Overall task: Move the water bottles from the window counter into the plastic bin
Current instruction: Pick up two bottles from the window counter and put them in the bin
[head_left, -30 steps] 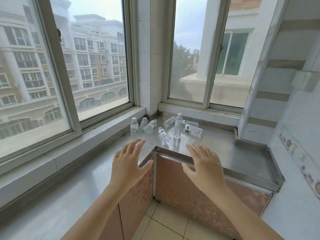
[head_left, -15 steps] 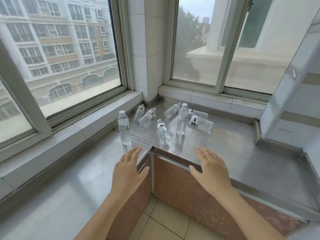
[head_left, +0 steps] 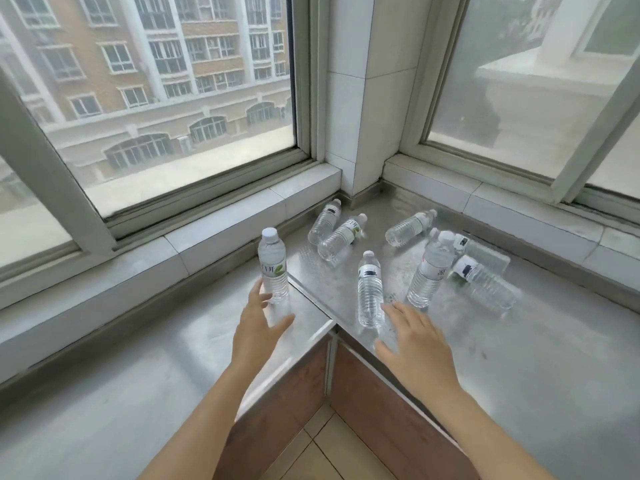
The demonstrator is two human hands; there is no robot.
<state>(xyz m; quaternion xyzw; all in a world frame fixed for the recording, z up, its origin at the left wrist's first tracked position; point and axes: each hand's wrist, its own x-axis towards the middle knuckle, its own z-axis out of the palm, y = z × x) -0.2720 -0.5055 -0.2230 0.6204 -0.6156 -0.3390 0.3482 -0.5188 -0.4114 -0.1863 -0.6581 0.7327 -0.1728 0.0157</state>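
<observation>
Several clear water bottles with white caps sit on the steel window counter [head_left: 519, 358]. One upright bottle [head_left: 273, 268] stands at the left; my left hand [head_left: 258, 327] is spread open just in front of it, fingertips close to its base. A bottle lying down [head_left: 370, 289] points toward me; my right hand [head_left: 415, 344] is open just right of its bottom end. Another upright bottle [head_left: 431, 270] stands behind my right hand. More bottles lie farther back near the corner [head_left: 337, 237] and at the right [head_left: 485, 282]. No plastic bin is in view.
Two large windows meet at a tiled corner pillar [head_left: 363, 98], with raised tiled sills [head_left: 207, 230] behind the counter. Brown cabinet fronts [head_left: 381, 410] and a tiled floor [head_left: 322, 455] lie below the counter's inner corner.
The view has tilted down and closer to the counter. Both hands have reached forward, the left up to the upright bottle, the right up to the lying bottle.
</observation>
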